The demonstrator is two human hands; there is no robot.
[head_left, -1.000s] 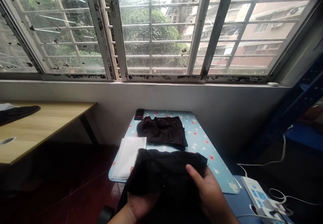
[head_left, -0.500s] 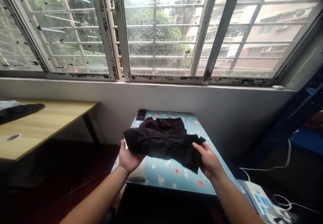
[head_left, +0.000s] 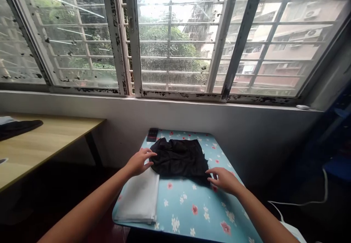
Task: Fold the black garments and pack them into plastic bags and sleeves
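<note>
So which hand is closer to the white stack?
Left: the left hand is by the far end of the white stack; the right hand is farther off, by the black cloth.

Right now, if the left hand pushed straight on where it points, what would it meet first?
Likely the black cloth, at its left edge; the left hand's fingertips overlap it in view, but contact is unclear.

Matt cloth beneath a weathered metal window

The crumpled black garment (head_left: 179, 158) at center looks like soft, matt, wrinkled cloth. Below left, the flat white rectangular stack (head_left: 138, 197) looks like thin, smooth plastic, faintly shiny. The blue flower-patterned tabletop (head_left: 181, 213) has a smooth sheen; the yellow wood-grained table (head_left: 63, 129) at left looks smooth. Above, the gray metal window frame (head_left: 182, 95) is rough with flaking paint.
</note>
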